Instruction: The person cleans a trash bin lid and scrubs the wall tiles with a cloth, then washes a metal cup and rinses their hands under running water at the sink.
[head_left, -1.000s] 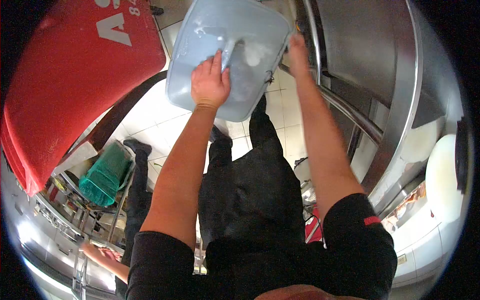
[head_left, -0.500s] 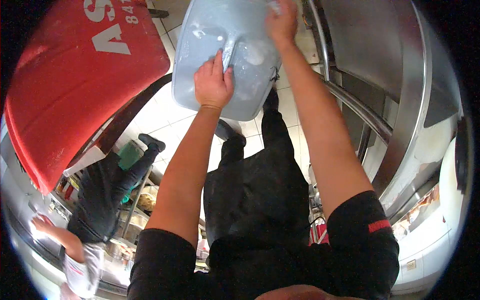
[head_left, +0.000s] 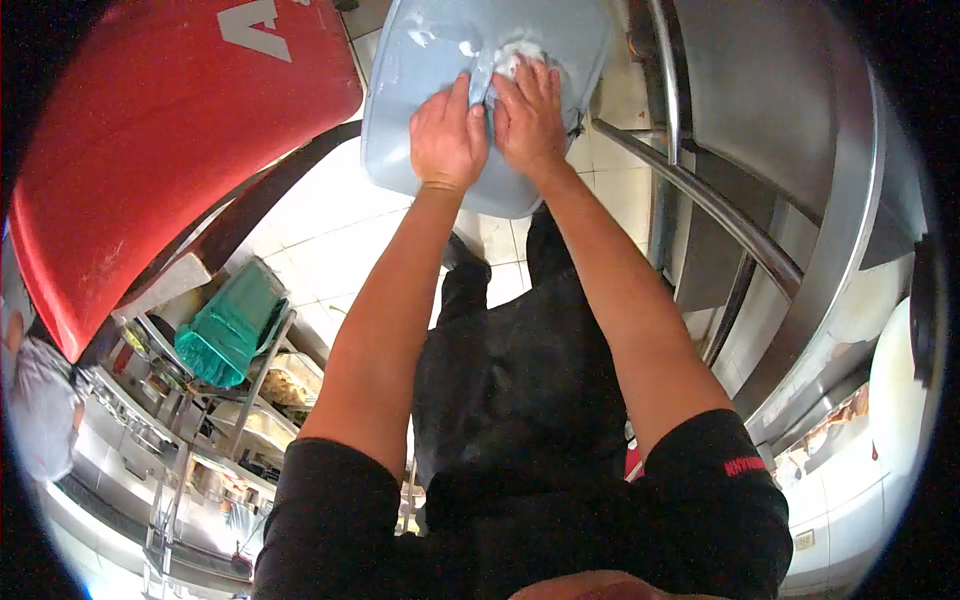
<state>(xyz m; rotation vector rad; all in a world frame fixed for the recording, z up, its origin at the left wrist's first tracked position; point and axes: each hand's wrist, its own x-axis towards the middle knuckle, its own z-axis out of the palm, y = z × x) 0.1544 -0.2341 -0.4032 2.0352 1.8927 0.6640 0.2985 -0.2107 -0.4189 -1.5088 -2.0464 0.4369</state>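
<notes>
A grey-blue plastic lid [head_left: 400, 110] with a raised handle [head_left: 481, 76] in its middle lies in front of me at the top of the view. My left hand [head_left: 448, 135] grips the left side of that handle, thumb and index finger along it. On the handle's right, my right hand [head_left: 528, 115] rests on the lid's surface, fingers stretched forward into white foam [head_left: 520, 52]. Whether anything is under its fingertips is hidden by the foam. More foam spots dot the lid left of the handle.
A large red panel [head_left: 180, 150] fills the upper left. Below it are a green bin [head_left: 230, 325] and metal shelves with food. Another person [head_left: 45, 410] is at the far left edge. Metal rails [head_left: 720, 215] and a steel unit [head_left: 750, 90] stand on the right.
My right hand has come from the lid's far right edge down beside my left hand, onto the foam. The other person has moved to the far left edge, uncovering the green bin.
</notes>
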